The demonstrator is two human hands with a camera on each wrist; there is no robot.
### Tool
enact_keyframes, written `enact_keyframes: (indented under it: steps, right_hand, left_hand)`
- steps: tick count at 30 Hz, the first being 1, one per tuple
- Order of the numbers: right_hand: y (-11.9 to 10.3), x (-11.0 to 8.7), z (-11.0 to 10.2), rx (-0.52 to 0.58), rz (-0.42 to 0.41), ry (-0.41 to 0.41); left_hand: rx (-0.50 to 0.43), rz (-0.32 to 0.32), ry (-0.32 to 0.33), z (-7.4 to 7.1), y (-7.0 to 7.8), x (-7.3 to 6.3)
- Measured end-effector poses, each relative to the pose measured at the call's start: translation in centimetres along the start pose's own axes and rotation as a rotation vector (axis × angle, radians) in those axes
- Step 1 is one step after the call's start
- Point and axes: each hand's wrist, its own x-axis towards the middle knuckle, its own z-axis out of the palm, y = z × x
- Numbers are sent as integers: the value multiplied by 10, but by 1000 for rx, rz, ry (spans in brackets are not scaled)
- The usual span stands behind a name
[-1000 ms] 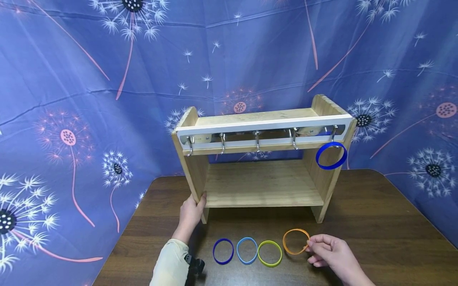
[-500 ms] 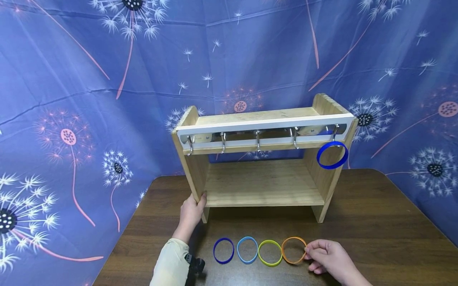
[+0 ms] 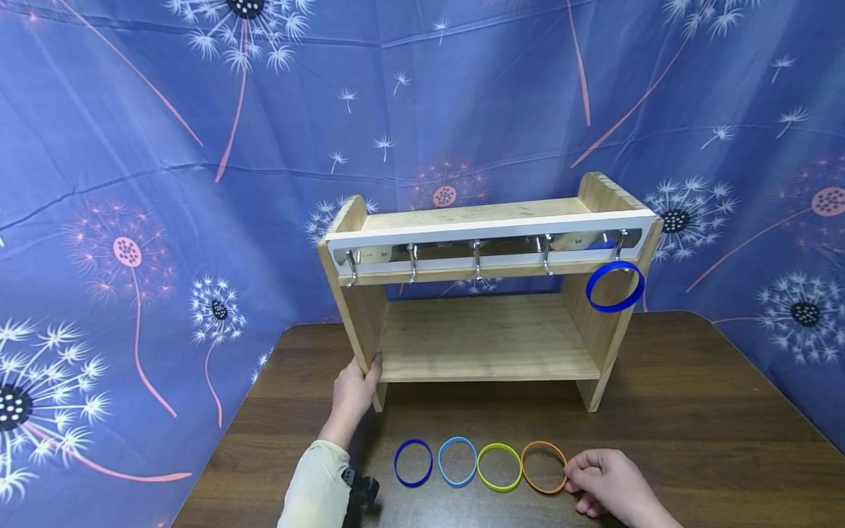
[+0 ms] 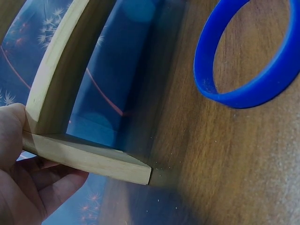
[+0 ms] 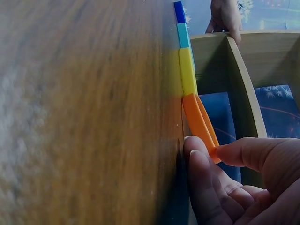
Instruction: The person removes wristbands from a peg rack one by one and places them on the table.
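My left hand (image 3: 351, 402) grips the lower left side panel of a wooden shelf rack (image 3: 488, 341). In the left wrist view its fingers curl round the panel's edge. My right hand (image 3: 612, 480) pinches the right edge of an orange wristband (image 3: 526, 473) between thumb and fingers. That wristband is the rightmost in a row, beside a yellow-green wristband (image 3: 480, 477), a light blue wristband (image 3: 441, 469) and a dark blue wristband (image 3: 396, 469). A bright blue wristband (image 3: 614, 308) hangs from the rack's rightmost hook (image 3: 619, 246).
Several metal hooks (image 3: 477, 260) line the rack's white front rail (image 3: 488, 225); those left of the blue wristband carry nothing. The rack stands on a brown wooden table (image 3: 713, 411). A blue curtain (image 3: 528, 95) with dandelion print hangs behind.
My right hand has lowered the orange wristband and brought it to the end of the row, its left edge now next to the yellow-green one. My left hand stays on the rack.
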Motion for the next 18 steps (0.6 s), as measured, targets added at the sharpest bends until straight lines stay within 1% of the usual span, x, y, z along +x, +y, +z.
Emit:
enact_keyframes:
  steps: [4,10,13,18]
  right_hand:
    - [-1,-1,1,-55,14,37]
    - [-3,-3,1,-145,18,71]
    - [-6,-4,0,-165,27,80]
    - [-6,-5,-4,-155,21,81]
  left_hand:
    - [1,2,1,0,-1,0]
    - [-5,5,0,1,-1,0]
    - [-8,2,0,1,-1,0]
    - [-6,5,2,1,-1,0]
